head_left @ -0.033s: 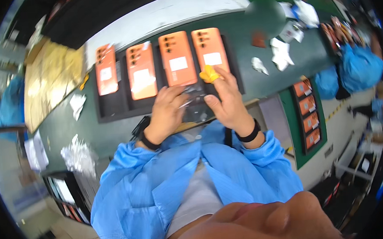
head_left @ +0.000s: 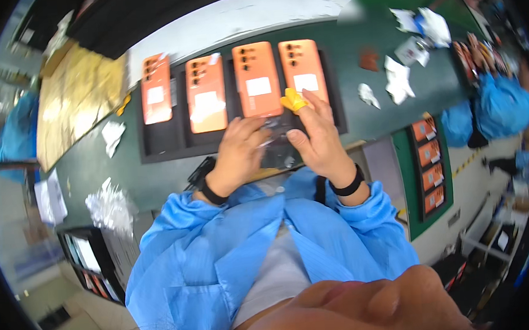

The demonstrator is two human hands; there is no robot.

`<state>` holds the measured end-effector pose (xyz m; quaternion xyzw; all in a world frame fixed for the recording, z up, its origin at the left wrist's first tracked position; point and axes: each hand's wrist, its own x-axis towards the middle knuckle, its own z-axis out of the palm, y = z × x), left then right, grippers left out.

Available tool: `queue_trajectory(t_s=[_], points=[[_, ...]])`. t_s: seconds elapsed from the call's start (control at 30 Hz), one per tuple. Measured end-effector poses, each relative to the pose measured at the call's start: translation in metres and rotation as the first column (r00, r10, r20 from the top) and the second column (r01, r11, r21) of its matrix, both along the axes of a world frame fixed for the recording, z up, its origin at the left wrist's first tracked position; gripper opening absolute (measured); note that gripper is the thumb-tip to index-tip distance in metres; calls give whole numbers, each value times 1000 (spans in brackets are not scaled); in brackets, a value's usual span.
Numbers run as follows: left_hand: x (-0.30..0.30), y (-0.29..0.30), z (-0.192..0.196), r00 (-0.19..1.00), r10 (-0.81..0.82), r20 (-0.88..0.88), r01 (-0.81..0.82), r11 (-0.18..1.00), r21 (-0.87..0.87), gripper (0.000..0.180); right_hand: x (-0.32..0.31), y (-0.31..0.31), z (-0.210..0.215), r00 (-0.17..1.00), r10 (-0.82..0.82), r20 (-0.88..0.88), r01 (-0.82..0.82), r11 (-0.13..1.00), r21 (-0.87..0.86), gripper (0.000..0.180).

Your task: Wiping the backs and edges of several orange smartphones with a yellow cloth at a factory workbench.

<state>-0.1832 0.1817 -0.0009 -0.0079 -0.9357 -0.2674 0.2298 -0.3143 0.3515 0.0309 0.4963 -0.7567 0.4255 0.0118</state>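
Observation:
Several orange phones lie back up in a row in a black tray [head_left: 176,148], white labels on their backs. My left hand [head_left: 238,153] is at the lower edge of the second phone from the right [head_left: 256,67], its bent fingers closed on clear plastic film [head_left: 279,155]. Its fingertips are partly hidden, so the exact grip is hard to see. My right hand [head_left: 319,138] has a yellow finger cover [head_left: 294,100] on one finger. Its fingers reach, stretched out, onto the lower part of the rightmost phone [head_left: 300,64], the thumb held apart.
Crumpled clear plastic [head_left: 109,208] lies on the green table [head_left: 350,122] at the left. White paper scraps [head_left: 398,81] are scattered at the right. Another tray of orange phones [head_left: 431,175] stands beyond the table's right side. A golden sheet [head_left: 79,98] covers the far left corner.
The tray and table have shifted slightly rightward in the view. Both hands keep nearly the same places over the phones.

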Motion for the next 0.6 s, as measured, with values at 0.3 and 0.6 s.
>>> queue_trajectory(t_s=[0.3, 0.6], points=[[17, -8, -5, 1000, 18, -5, -18, 998, 53, 33, -3, -57, -17, 1000, 28, -5, -24, 919, 393, 53], [54, -90, 42, 982, -13, 191, -100, 818, 567, 11, 0, -67, -5, 999, -46, -14, 47, 864, 502, 53]])
